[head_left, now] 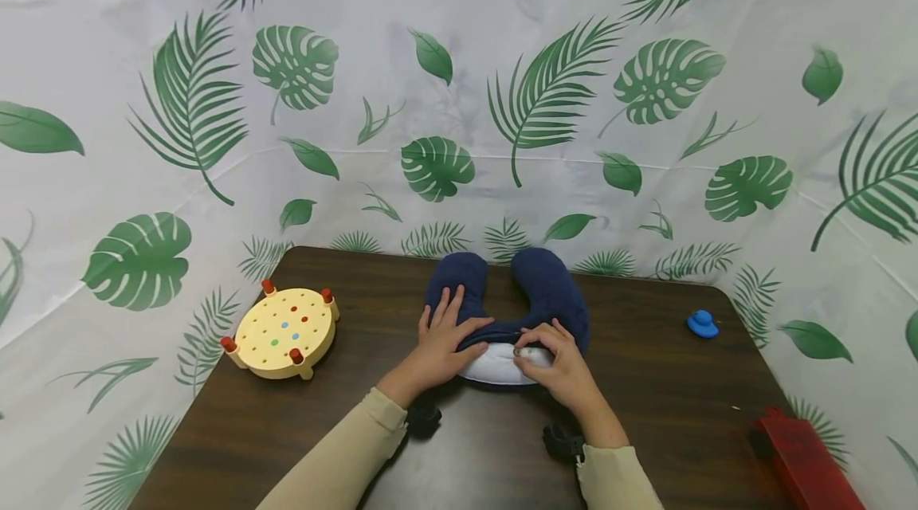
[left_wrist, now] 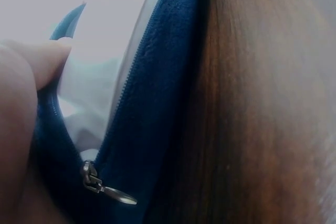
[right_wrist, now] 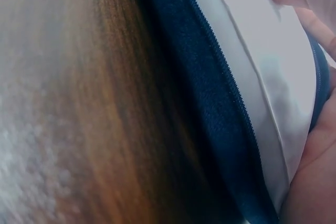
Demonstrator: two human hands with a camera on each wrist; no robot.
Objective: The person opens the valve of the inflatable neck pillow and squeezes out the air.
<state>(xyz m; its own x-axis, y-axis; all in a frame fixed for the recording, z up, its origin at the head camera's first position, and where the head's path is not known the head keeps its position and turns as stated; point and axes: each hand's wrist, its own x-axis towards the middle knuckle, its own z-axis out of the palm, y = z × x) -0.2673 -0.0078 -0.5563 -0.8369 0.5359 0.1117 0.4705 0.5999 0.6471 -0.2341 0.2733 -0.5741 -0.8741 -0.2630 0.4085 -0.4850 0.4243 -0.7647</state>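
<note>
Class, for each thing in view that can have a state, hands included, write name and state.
Neck pillow: lying flat
Zip: open, teeth apart
Zip pull: at the opening's end
White filling: exposed
Left hand: spread on the pillow
Right hand: curled at the white filling; grip unclear
Yellow round toy: set down, untouched
Blue object: set down, untouched
Red object: partly out of frame

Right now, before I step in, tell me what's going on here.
A person is handling a navy-blue, U-shaped fabric neck pillow on a dark brown wood-grain table. Its zipper is open, showing a smooth white inner layer. The left hand lies on the pillow, fingers spread. The right hand has thumb and forefinger close together at the white layer; what is between them is too small to tell. The silver metal zipper pull sits at one end of the opening.
</note>
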